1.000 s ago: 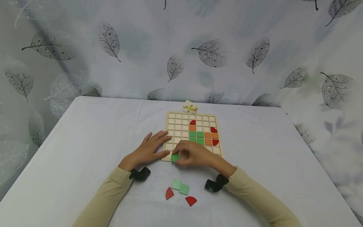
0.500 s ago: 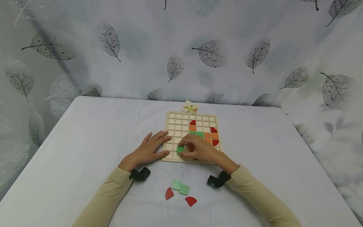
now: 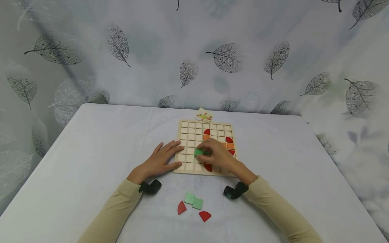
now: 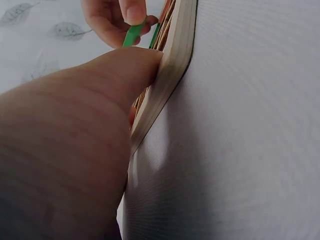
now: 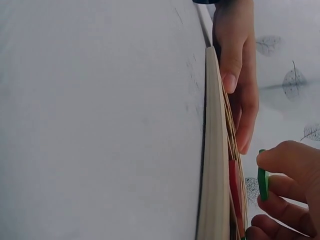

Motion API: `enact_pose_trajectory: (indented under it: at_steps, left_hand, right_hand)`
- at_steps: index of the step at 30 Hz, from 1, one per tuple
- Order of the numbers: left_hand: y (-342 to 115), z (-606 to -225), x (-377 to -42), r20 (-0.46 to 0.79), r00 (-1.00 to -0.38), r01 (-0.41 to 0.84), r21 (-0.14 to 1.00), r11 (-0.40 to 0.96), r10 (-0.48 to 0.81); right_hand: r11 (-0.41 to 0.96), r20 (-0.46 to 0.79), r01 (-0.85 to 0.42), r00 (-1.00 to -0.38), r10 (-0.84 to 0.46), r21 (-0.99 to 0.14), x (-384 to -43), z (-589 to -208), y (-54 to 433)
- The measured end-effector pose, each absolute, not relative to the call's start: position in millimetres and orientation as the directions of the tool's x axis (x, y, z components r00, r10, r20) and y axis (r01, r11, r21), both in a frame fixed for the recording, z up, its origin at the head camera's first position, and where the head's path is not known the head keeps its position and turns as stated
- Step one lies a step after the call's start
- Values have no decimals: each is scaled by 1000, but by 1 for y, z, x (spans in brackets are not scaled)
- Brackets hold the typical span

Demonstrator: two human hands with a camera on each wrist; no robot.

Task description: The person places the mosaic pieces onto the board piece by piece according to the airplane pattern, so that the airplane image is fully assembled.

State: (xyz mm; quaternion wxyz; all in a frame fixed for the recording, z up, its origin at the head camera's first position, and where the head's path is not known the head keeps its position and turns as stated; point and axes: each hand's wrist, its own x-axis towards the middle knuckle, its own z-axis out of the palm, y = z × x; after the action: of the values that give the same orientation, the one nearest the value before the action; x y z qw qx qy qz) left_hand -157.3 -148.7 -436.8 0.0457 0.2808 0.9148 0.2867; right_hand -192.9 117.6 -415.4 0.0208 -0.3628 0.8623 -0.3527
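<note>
A wooden grid board (image 3: pixel 189 167) lies on the white table with green, orange and red pieces set in some cells. My right hand (image 3: pixel 220 155) pinches a green square tile (image 3: pixel 198 152) between thumb and fingers, over the board's middle. In the right wrist view that tile (image 5: pixel 262 175) stands a little off the board's surface. My left hand (image 3: pixel 159 159) rests with spread fingers on the board's left edge, its thumb (image 4: pixel 145 62) over the rim in the left wrist view. The right hand hides several cells and part of the set pieces.
Nearer me on the table lie two green square tiles (image 3: pixel 189 198) and two red quarter-circle pieces (image 3: pixel 181 207). A small pattern card (image 3: pixel 204 115) sits at the board's far edge. A leaf-patterned curtain (image 3: pixel 139 67) hangs behind the table. Each wrist wears a black camera (image 3: pixel 151 186).
My right hand has carried the green square tile from the board's near left corner up and to the right, over the board's middle. The left hand has stayed in place.
</note>
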Motion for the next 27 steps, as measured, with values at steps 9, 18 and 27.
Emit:
enact_pose_trajectory:
  at_steps: [9, 18, 27]
  left_hand:
    - [-149, -439, -158, 75, -841, 485, 545, 684, 536]
    - [-148, -438, -158, 79, -839, 489, 541, 684, 538]
    - [-148, -438, -158, 79, -839, 490, 538, 686, 538]
  right_hand:
    - [524, 229, -610, -753, -617, -594, -199, -419, 117]
    - [548, 215, -605, -760, -613, -578, -201, -420, 115]
    - [557, 161, -586, -760, -629, -589, -199, -417, 116]
